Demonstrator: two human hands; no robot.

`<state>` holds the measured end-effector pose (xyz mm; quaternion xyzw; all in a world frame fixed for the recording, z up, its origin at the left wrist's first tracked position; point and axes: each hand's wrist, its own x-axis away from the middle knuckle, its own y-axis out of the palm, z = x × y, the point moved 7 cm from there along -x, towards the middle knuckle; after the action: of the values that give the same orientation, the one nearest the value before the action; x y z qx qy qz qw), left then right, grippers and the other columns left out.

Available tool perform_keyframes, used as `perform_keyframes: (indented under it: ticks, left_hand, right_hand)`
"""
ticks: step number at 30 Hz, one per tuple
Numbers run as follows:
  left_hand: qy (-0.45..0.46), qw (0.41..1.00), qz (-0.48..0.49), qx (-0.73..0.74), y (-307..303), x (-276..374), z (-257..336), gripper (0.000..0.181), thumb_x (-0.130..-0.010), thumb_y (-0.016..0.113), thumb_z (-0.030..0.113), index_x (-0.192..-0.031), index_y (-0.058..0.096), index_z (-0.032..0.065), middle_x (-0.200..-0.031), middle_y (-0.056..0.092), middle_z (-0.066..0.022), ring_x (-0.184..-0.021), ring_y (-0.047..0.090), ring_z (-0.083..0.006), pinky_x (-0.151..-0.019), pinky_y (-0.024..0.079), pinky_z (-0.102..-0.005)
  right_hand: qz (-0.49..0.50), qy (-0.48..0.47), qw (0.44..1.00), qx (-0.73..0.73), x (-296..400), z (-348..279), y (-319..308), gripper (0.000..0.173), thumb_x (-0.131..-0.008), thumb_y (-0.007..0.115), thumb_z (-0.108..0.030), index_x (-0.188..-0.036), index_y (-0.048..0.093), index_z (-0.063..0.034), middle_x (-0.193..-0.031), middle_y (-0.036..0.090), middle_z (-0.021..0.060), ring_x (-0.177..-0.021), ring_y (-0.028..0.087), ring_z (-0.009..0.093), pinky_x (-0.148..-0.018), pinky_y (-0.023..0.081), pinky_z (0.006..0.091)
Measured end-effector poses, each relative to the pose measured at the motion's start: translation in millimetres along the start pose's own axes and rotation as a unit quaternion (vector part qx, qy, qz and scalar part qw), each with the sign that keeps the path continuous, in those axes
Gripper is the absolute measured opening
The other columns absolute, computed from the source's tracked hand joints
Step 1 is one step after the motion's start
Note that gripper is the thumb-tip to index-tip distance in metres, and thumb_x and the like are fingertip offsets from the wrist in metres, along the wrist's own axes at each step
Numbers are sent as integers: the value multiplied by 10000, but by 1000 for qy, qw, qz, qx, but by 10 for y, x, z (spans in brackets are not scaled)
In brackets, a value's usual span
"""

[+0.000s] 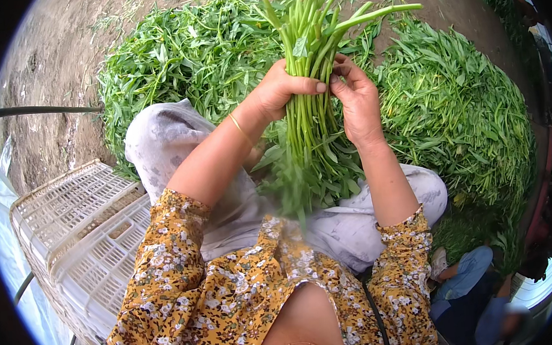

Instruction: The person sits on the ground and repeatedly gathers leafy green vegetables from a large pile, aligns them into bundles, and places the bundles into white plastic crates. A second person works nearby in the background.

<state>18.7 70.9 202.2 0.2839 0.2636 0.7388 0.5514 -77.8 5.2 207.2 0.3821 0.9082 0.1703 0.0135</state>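
Observation:
A thick bunch of leafy green stalks (310, 116), which looks like water spinach, stands in front of me above my lap. Its cut ends point up and away, and its leaves hang towards my trousers, partly blurred. My left hand (285, 88) wraps round the bunch from the left, thumb across the near side. On the right side of the bunch, my right hand (358, 90) pinches at the stalks with thumb and bent fingers; what exactly lies between its fingertips is partly hidden. One stalk (380, 13) sticks out sideways to the right near the top.
Loose greens lie in a broad heap (188, 48) ahead and another heap (455, 105) to the right, on bare soil (54, 73). White plastic crates (93, 255) stand close at my left. A dark rod (47, 110) reaches the left heap. Another person (469, 283) sits at the lower right.

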Motion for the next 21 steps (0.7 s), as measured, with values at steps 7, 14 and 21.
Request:
perform_keyframes:
  ticks: [7,14,21]
  left_hand:
    - [-1,996,85,-8,-351,-41,-55,293,-674,681,1,-948,580,-19,-806,635,-114,-685,639,-224,-650,554,-355]
    - [9,998,55,1,-377,-47,10,354,-692,653,31,-1016,521,-21,-801,610,-128,-691,637,-249,-679,567,-391]
    - [13,998,54,-11,-316,-29,40,377,-675,648,40,-1025,523,-27,-812,615,-133,-690,631,-243,-657,554,-367]
  right_hand:
    - [-73,47,927,365,275,-165,-13,157,-835,661,-144,-791,607,-3,-656,602,32,-600,537,104,-587,438,253]
    - [-104,6,882,460,349,22,-1,149,-771,629,-158,-785,596,-13,-709,614,143,-626,595,292,-602,470,354]
    - [-92,-42,870,482,338,-60,34,147,-784,623,-150,-772,579,-11,-743,605,131,-705,582,312,-644,459,386]
